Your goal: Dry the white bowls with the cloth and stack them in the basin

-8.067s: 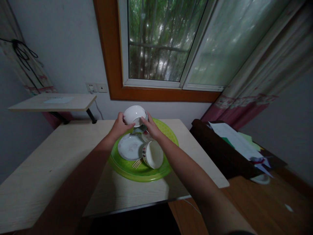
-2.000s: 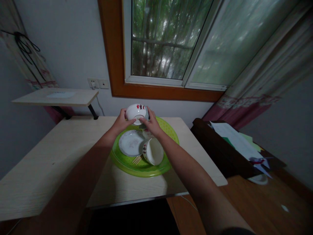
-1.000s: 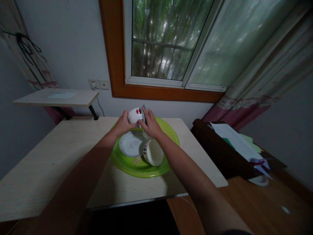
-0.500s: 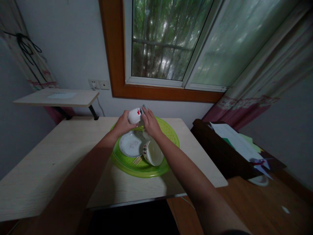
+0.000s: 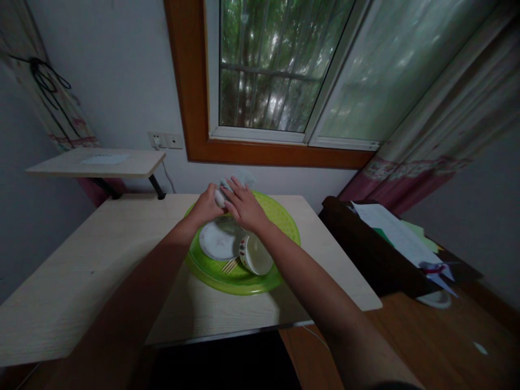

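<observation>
Above the far half of a round green tray (image 5: 244, 290), my left hand (image 5: 205, 207) is closed around a small white bowl (image 5: 220, 198), largely hidden by my fingers. My right hand (image 5: 246, 207) presses a pale grey-blue cloth (image 5: 246, 177) against the bowl's right side, its fingers stretched over the cloth. Below my hands, a white plate (image 5: 219, 238) lies in the tray. Beside it a white bowl with a patterned outside (image 5: 258, 254) is tipped toward me. Several chopsticks (image 5: 231, 265) lie at the tray's near side.
The tray rests on a pale wooden table (image 5: 122, 271). A small raised shelf (image 5: 101, 162) with a paper on it stands at the back left. Behind the table are a wall and a window (image 5: 280, 81). To the right, papers (image 5: 390, 233) lie on a dark brown piece of furniture.
My right hand has slid left across the bowl with the cloth, covering its red print. More of the cloth now shows above my right hand. The tray's dishes stay put.
</observation>
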`<action>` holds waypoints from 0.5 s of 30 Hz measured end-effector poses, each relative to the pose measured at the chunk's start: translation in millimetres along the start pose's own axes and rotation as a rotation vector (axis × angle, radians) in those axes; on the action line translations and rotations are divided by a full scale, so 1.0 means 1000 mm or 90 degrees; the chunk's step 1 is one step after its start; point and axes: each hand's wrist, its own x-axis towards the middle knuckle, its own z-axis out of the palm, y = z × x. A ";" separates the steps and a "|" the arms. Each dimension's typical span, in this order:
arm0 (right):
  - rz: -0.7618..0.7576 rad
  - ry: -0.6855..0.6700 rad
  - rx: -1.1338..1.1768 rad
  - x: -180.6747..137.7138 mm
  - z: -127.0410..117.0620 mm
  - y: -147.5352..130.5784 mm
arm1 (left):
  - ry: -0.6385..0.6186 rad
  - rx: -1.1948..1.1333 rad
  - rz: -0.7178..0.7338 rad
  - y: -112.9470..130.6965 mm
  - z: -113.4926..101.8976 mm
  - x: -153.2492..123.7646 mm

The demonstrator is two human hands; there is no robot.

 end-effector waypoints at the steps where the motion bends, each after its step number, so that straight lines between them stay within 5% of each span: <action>1: -0.009 -0.008 -0.013 0.001 0.000 -0.002 | -0.003 -0.001 0.003 0.001 0.000 -0.001; 12: 0.258 0.110 0.175 -0.002 0.015 0.040 | 0.035 0.003 -0.009 -0.002 0.003 0.002; 15: 0.266 0.115 0.189 -0.003 0.016 0.041 | 0.026 0.019 -0.011 -0.003 0.003 0.002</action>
